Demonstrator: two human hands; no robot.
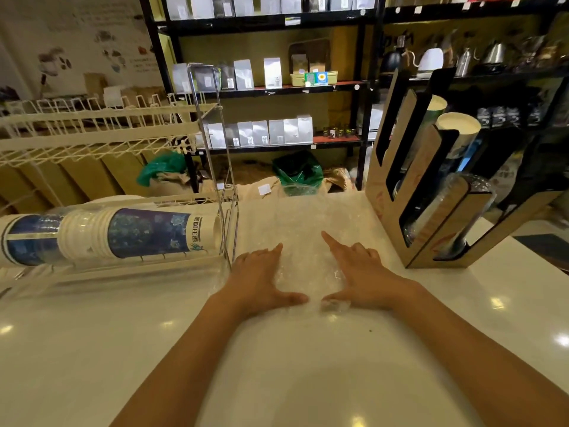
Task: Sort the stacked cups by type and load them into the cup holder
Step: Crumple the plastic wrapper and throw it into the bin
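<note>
From the head camera, a stack of clear plastic cups (303, 241) lies on its side on the white counter (308, 365), its long axis running straight away from the person, with the open mouth at the far end by the counter's back edge. The left hand (261, 280) and the right hand (360, 280) press against the near end of this stack from either side, palms facing in, thumbs nearly meeting at the near end and fingers laid along the plastic; they clasp the stack between them.

To the left, a second stack of paper cups (123, 234) with blue printed sleeves lies in the lower tier of a white wire rack (101, 124). Its long axis runs left to right and its open mouth points right, toward the rack's metal end frame.

To the right stands the cardboard cup holder (431, 186), its slots tilted. The two upper slots hold white-rimmed paper cups, and the lowest slot holds clear ones.

The counter is glossy and reflects ceiling lights. Behind it, black shelves (277, 87) carry silver pouches, kettles and boxes, with green bags on the floor.
</note>
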